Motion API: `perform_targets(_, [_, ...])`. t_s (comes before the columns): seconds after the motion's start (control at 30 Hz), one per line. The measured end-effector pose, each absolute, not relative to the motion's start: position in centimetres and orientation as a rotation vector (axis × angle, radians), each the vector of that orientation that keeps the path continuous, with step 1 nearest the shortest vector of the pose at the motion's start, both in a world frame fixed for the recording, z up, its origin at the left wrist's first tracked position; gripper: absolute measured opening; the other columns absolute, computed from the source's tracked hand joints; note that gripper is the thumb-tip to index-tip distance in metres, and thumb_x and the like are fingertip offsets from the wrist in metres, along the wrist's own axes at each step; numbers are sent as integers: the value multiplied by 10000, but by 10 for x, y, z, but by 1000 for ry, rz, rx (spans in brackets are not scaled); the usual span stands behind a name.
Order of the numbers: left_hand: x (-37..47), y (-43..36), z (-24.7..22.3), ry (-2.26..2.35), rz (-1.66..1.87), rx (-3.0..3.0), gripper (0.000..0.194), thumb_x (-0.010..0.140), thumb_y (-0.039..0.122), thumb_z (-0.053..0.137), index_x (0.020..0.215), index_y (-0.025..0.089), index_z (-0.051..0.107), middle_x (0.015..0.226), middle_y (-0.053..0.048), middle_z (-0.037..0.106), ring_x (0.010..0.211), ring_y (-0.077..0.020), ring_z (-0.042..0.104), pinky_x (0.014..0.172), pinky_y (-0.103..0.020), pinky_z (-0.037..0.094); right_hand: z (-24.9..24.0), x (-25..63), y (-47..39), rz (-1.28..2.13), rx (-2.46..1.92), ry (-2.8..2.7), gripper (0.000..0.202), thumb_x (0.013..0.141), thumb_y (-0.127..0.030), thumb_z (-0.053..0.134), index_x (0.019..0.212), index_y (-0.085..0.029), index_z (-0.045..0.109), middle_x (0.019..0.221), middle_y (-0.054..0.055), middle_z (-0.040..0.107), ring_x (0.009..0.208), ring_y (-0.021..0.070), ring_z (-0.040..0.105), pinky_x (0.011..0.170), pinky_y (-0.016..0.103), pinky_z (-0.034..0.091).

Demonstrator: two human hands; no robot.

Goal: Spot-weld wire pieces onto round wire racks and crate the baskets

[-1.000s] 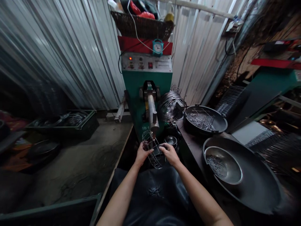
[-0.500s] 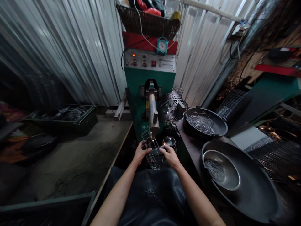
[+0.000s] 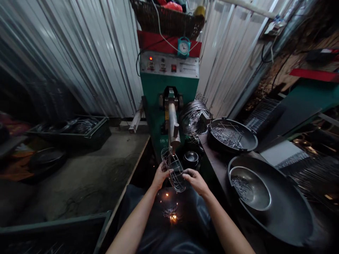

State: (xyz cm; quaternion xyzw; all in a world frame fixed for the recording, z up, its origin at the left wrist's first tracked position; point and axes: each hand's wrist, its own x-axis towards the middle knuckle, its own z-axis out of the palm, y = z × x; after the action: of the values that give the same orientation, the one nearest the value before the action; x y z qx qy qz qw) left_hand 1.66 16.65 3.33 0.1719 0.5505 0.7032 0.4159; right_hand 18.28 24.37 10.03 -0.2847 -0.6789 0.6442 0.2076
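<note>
In the middle, a small curved wire basket [image 3: 178,182] of thin rods is held tilted beneath the tip of a spot welder's electrode arm [image 3: 174,132]. My left hand [image 3: 160,176] is closed on its left side, thumb over the wires. On the other side my right hand [image 3: 194,179] pinches at the basket's right edge; any small piece between those fingertips is too small to make out. Orange sparks [image 3: 173,217] glow over the dark apron on my lap, where a little heap of short metal pieces [image 3: 169,211] lies.
The green welding machine [image 3: 150,88] stands ahead, its red lamp lit. Bundled wire rings [image 3: 194,116] hang at its right. A dark pan [image 3: 253,144] of wire parts and a large pan [image 3: 288,211] holding a metal bowl [image 3: 266,203] stand right. Green bins [image 3: 99,132] sit left.
Bright sparks have appeared, falling over my lap. The wire basket has turned slightly under the electrode, and both hands have shifted a little lower in the view with it.
</note>
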Motion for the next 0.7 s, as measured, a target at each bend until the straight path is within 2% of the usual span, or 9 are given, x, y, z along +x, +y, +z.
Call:
perform_targets(0.2, [7, 173, 41, 1418, 1702, 311, 691, 547, 319, 772, 1163, 200, 482, 988, -87, 601, 814, -193, 600, 544, -254, 490, 111, 152, 254, 1749, -792, -1837, 280, 679, -405, 622, 801, -155, 659, 733, 13, 642, 697, 159, 565, 673, 265, 434])
perform_targets(0.43, [4, 177, 38, 1354, 1625, 267, 574, 586, 344, 755, 1095, 197, 535, 1018, -103, 615, 859, -227, 607, 584, -343, 533, 117, 135, 261, 1676, -771, -1842, 266, 666, -407, 610, 774, -169, 659, 743, 24, 643, 716, 178, 572, 671, 283, 438])
perform_targets(0.57, [9, 174, 29, 1261, 1680, 285, 575, 590, 331, 754, 1104, 215, 524, 1001, -73, 600, 881, -205, 594, 631, -350, 542, 108, 157, 255, 1747, -812, -1820, 240, 654, -371, 635, 790, -172, 633, 733, 10, 625, 688, 164, 560, 663, 279, 435])
perform_targets(0.7, [10, 173, 27, 1274, 1719, 299, 526, 599, 348, 744, 1054, 193, 532, 919, -54, 584, 773, -158, 576, 600, -335, 542, 104, 167, 251, 1723, -850, -1865, 189, 683, -352, 604, 706, -165, 601, 649, -18, 577, 624, 132, 515, 625, 250, 403])
